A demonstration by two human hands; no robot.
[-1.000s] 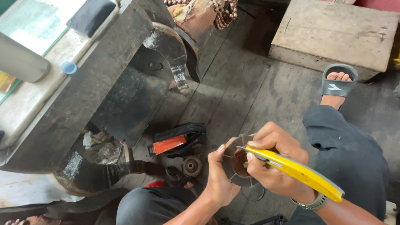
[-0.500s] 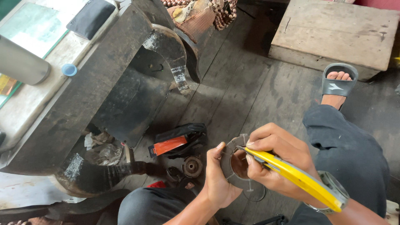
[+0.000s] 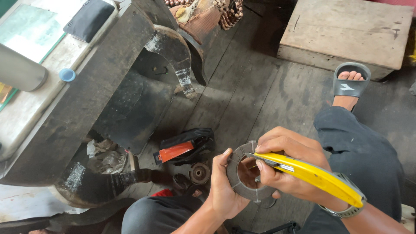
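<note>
Glossy yellow plastic knife [image 3: 316,175]; matt, perhaps metal ring [image 3: 242,180]; rough wood floor [image 3: 255,91].

Dark plank floor [image 3: 242,95], carved dark table [image 3: 86,108], wooden box [image 3: 346,30].

A dark plank floor [image 3: 260,86] bears a wooden block [image 3: 346,32], a black-and-orange tool [image 3: 184,147] and a small pulley [image 3: 199,173].

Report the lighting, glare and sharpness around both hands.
Head view: soft even daylight, no hard shadows; mild sheen on the yellow utility knife in the right hand; left hand and grey ring-shaped disc sharp; dark table underside murky.
</note>
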